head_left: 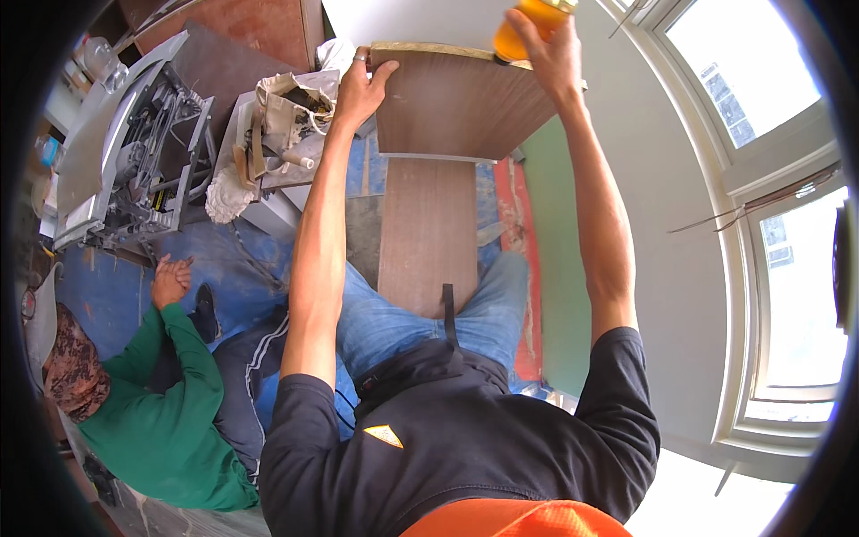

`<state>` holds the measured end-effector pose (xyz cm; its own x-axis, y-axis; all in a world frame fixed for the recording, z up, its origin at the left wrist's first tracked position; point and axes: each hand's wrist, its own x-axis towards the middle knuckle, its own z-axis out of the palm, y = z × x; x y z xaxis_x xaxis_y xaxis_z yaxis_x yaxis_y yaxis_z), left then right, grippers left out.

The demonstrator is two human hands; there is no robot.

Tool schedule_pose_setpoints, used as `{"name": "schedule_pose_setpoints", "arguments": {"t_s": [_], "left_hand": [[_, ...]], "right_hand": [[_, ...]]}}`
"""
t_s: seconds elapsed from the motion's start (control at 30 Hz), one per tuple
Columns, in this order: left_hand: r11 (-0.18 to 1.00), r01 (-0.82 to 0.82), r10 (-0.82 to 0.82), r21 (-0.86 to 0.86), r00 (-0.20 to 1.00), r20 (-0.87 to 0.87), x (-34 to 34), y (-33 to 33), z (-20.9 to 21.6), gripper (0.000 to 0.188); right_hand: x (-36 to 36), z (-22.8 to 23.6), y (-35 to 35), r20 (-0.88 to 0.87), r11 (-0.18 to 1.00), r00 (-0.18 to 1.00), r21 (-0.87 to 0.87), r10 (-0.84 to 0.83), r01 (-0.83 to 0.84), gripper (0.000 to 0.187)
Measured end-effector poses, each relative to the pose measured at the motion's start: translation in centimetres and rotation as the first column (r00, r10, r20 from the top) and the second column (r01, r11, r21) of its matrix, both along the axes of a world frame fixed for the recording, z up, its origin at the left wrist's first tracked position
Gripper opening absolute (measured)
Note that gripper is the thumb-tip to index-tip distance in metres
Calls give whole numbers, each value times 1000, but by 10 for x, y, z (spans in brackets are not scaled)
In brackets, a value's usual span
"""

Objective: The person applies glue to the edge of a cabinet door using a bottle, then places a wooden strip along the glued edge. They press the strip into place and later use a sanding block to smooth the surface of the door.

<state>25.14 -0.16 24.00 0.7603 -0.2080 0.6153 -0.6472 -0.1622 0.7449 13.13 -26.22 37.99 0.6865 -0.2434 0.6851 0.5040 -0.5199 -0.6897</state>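
Along the pale edge (429,47) of the brown board (456,106) facing you, brace the corner (379,46) your left hand (360,94) grips and steady the orange bottle (514,38) your right hand (557,64) grasps, its tip (502,60) perhaps touching.

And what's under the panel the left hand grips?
Past the near edge of the held panel, a second brown panel and blue floor covering show; the rest is covered.

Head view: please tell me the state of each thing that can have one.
Upper panel: raised, tilted
Amber bottle: tilted, dark tip toward the upper panel
Left hand: gripping the upper panel's edge
Right hand: closed around the amber bottle
Lower panel: partly hidden
Canvas bag: open
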Motion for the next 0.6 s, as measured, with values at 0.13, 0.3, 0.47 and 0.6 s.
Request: {"name": "schedule_pose_setpoints", "arguments": {"t_s": [0.13, 0.3, 0.47, 0.6], "left_hand": [[1000, -10, 10, -2, 999, 44, 3, -3, -1, 52], [998, -55, 55, 24, 998, 24, 0, -4, -1, 52], [1000, -3, 3, 17, 1000, -16, -7, 0, 4, 46], [1000, 5, -5, -5, 1000, -1, -8, 1, 7, 43]], "right_hand": [[-7, -8, -33, 83, 968, 978, -150, -190, 200, 53], [0, -11, -14, 120, 973, 982, -163, -145, 164, 48], [23, -3, 57, 40, 999, 998, -26, 39, -38, 43], [30, 4, 78, 49, 991, 997, -128, 57, -50, 46]]}}
